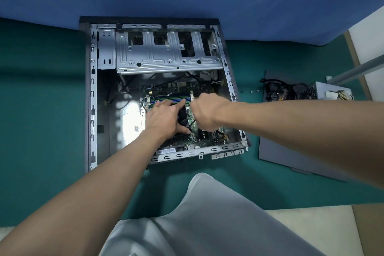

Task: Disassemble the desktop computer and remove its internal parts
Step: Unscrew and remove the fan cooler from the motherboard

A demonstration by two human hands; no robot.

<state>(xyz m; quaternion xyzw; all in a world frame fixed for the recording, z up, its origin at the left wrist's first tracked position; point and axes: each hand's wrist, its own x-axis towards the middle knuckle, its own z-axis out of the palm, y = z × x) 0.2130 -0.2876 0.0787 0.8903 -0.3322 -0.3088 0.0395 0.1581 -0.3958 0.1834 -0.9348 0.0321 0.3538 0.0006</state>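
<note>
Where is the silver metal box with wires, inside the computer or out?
Out. The silver metal power supply box lies to the right of the open grey metal computer case, clear of its walls.

Barcode sticker [166, 150], print seemingly unreadable.

On the green mat [41, 110], the open grey metal computer case [93, 110] holds a green motherboard [176, 89]. The left grip [164, 118] rests spread over its black cooler [183, 119]; the curled right grip [205, 112] sits at three o'clock.

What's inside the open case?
The motherboard with memory slots, cables, a drive cage. The left hand and right hand cover the board's middle; only part of a black cooler shows.
</note>
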